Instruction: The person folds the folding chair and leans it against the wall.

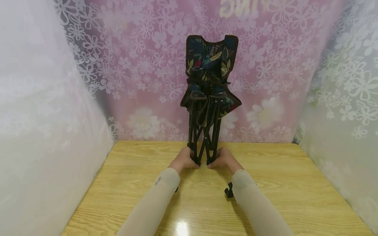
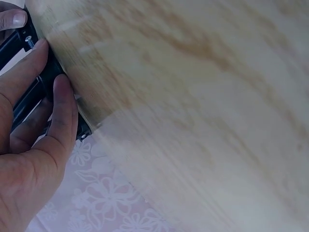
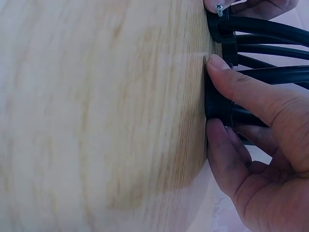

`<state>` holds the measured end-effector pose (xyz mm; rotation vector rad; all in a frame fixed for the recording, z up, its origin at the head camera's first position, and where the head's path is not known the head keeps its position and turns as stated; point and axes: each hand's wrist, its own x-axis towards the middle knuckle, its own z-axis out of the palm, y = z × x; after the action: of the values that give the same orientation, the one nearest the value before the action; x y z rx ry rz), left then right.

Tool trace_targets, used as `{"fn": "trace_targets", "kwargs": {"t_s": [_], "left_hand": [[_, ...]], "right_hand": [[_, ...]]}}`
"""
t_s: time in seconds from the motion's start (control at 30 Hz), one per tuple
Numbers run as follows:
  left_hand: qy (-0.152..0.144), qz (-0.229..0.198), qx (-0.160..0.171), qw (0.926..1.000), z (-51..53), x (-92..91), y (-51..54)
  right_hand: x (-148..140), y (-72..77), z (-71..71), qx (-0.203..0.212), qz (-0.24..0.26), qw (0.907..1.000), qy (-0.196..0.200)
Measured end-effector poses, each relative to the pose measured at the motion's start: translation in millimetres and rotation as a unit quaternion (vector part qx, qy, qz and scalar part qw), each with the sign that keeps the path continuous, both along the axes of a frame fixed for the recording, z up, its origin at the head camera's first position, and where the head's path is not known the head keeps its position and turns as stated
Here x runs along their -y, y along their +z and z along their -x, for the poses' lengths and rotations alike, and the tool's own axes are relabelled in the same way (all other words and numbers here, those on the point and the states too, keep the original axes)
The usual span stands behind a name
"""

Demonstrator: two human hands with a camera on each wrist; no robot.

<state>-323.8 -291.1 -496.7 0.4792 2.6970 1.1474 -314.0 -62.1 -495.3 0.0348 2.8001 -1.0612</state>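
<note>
A folding chair (image 1: 212, 59) with dark leaf-patterned fabric and black tube legs stands upright, partly folded, at the back of the wooden table (image 1: 141, 190). My left hand (image 1: 184, 159) grips a black foot (image 2: 48, 72) at the bottom of its left legs, thumb and fingers around it. On the other side, my right hand (image 1: 225, 160) pinches the matching right foot (image 3: 218, 101) between thumb and fingers. Both feet are at the tabletop, with a narrow gap between them. Crossed tubes (image 1: 205, 139) rise from them to the bunched seat fabric (image 1: 202, 109). The rear feet are partly hidden.
A pink flowered curtain (image 1: 147, 82) hangs right behind the chair. Pale sheets close off the left side (image 1: 53, 114) and right side (image 1: 342, 131). A small black clip-like piece (image 1: 228, 190) shows beside the right sleeve.
</note>
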Motion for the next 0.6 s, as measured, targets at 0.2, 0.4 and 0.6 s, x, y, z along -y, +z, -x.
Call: {"fn": "trace_targets", "kwargs": {"t_s": [0.2, 0.4, 0.6], "left_hand": [[0.005, 0.008, -0.003, 1.0000, 3.7, -1.7, 0.1], [0.011, 0.020, -0.004, 0.9997, 3.6, -2.2, -1.2], [0.005, 0.016, -0.019, 0.9997, 1.7, -2.6, -2.2]], "right_hand": [[0.5, 2.1, 1.9, -0.002, -0.001, 1.0000, 0.001], [0.5, 0.1, 5.4, 0.006, 0.000, 1.0000, 0.000], [-1.5, -0.3, 6.6, 0.002, -0.005, 1.0000, 0.004]]}}
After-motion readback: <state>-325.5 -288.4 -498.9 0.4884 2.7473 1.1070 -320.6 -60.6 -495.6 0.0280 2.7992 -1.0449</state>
